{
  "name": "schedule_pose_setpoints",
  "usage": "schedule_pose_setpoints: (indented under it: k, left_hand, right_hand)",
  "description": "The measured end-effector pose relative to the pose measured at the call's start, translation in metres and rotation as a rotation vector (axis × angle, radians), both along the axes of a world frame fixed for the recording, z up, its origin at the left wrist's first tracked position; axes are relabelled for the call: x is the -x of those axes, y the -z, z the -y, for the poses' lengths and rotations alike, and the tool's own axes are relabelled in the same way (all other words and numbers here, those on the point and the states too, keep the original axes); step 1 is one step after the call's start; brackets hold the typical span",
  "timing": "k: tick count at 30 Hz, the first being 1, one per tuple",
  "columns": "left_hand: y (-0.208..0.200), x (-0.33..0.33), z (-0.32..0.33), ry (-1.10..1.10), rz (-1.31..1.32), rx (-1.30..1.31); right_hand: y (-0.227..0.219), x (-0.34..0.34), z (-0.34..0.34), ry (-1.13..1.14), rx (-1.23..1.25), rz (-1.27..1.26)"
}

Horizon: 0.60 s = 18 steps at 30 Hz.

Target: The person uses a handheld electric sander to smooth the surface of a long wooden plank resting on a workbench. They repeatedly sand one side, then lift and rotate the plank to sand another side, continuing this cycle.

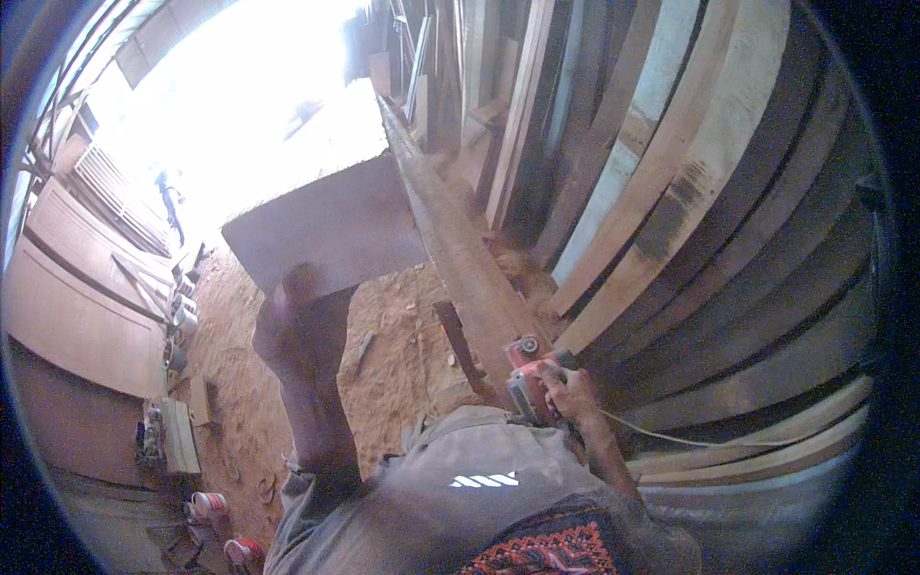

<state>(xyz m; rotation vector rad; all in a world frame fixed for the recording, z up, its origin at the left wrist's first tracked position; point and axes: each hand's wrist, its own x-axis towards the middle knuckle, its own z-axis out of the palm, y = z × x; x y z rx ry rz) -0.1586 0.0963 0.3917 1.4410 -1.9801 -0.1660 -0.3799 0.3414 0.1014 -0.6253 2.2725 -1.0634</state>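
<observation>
The reddish-brown floor [388, 407] is running beneath and to the left of a long wooden beam [471, 278], its surface looking loose, powdery and uneven, and it is carrying a small dark scrap [362, 349] and a pale round bit [451, 361] near the beam. Farther left, a wooden block [198, 401] is standing just beside a pale box [178, 436], several buckets [185, 316] are lining the edge, and two red-and-white objects [208, 503], too unclear to name, are sitting toward the bottom. The beam itself is bearing a red power tool [533, 385] at its near end.
</observation>
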Motion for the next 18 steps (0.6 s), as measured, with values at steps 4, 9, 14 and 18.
schedule_pose_setpoints:
  k: [4,9,14,18]
  left_hand:
    - [0.01,-0.006,0.01,0.123,-0.25,0.035]
    - [0.018,-0.007,0.013,0.18,-0.269,0.029]
    - [0.015,-0.009,0.008,0.128,-0.135,0.013]
    - [0.012,-0.014,0.003,0.086,-0.073,-0.055]
  right_hand:
    - [0.001,0.003,-0.001,-0.014,0.047,0.047]
    - [-0.007,0.002,-0.006,-0.026,0.007,0.142]
    - [-0.014,-0.002,-0.003,-0.016,0.062,0.093]
    - [-0.015,-0.006,-0.005,0.02,0.091,0.138]
